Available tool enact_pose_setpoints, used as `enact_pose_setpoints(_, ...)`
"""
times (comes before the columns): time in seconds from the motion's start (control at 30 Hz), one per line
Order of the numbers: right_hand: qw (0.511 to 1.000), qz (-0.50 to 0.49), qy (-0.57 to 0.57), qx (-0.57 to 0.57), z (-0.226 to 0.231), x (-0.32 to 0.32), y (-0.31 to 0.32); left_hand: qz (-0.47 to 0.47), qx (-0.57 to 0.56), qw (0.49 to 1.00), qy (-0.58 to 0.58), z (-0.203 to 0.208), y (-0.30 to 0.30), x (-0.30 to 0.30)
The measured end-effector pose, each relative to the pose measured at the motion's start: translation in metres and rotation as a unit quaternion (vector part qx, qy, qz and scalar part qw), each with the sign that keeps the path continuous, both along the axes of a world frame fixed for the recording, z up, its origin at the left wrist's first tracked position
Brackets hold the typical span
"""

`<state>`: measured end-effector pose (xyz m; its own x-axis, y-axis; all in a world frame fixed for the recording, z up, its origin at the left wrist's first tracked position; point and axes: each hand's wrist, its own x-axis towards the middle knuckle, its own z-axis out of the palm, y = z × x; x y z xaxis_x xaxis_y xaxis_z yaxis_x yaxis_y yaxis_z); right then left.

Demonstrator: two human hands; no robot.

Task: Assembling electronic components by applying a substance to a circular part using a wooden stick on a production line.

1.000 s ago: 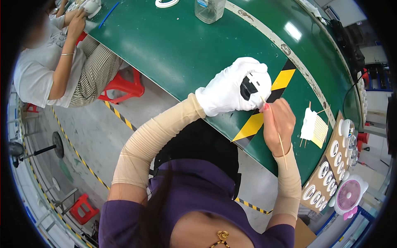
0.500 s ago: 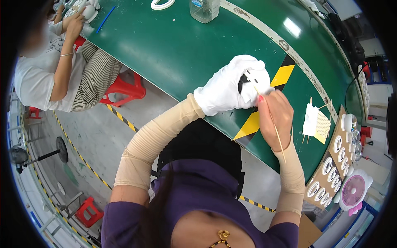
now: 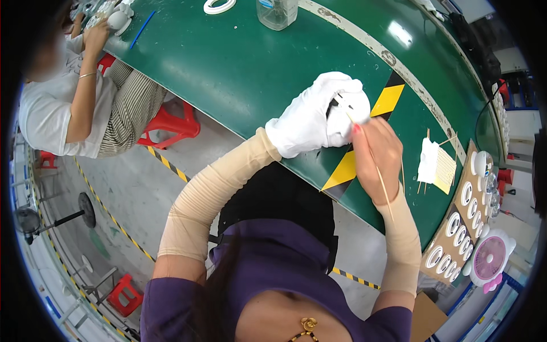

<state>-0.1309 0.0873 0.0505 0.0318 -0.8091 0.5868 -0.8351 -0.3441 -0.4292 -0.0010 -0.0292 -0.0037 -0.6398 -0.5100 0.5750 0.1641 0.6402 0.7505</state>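
Note:
My left hand (image 3: 305, 121), in a white glove, is closed around a white rounded piece (image 3: 357, 105) with small black slots and a dark gap on its glove side. The glove hides much of the piece. My bare right hand (image 3: 380, 153) pinches a thin wooden stick (image 3: 382, 183) between thumb and fingers. The upper tip of this stick reaches the face of the white piece; whether it touches is too small to tell. A second thin stick (image 3: 403, 169) shows beside the right wrist, partly hidden behind the hand. Both hands are above the front edge of the green table (image 3: 239, 74).
To the right lie a white cloth or tissue (image 3: 427, 161), a yellow patterned pad (image 3: 444, 170) and several sticks. Beyond stand a board of white rings (image 3: 453, 223) and a pink fan (image 3: 489, 257). A clear container (image 3: 277, 14) stands far back; a co-worker (image 3: 62, 108) sits left.
My hands keep their grips on the white piece and the stick, with only a slight shift of the right fingers. The co-worker's hand at far left has moved a little.

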Motion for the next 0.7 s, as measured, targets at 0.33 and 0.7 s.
enact_pose_setpoints(0.33,0.999,-0.015,0.039,0.029,0.003,0.002,0.003,0.01,-0.002,1.0,-0.018,0.001,0.001,0.0)
enact_pose_setpoints(0.7,0.999,-0.026,-0.008,0.023,-0.013,-0.005,0.021,0.009,0.026,0.999,-0.024,0.002,0.004,0.0)
